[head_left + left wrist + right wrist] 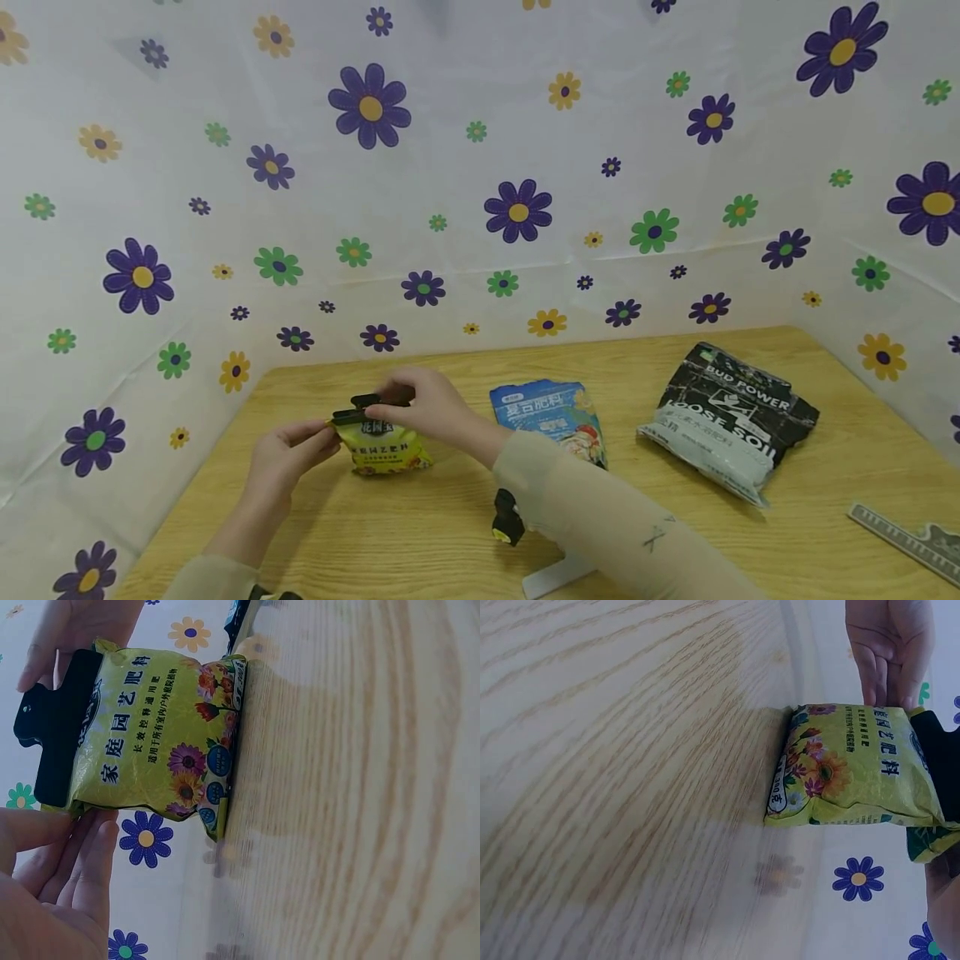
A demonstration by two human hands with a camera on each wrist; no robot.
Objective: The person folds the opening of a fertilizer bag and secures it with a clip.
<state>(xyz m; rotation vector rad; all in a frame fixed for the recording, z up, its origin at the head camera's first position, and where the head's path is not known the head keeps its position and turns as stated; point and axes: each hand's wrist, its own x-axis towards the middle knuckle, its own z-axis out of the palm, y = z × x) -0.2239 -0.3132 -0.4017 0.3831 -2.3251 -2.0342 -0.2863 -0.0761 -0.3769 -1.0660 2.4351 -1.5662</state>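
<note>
A small yellow fertilizer bag (390, 457) stands upright on the table, its printed front with flowers facing me. Across its top edge sits a black clip (67, 727). My left hand (277, 462) pinches the bag's upper left corner between thumb and fingers. From the other side, my right hand (431, 407) holds the black clip, thumb in front and fingers behind. In the right wrist view, the clip (939, 754) spans the bag's top, and a folded flap shows beside it near the right hand.
A blue fertilizer bag (536, 408) lies behind my right forearm, which partly covers it. Farther right is a black and silver bag (731, 425). A grey ruler-like strip (903, 540) lies near the right edge. A white flat piece (557, 577) shows beneath the right sleeve. Flowered cloth surrounds the table.
</note>
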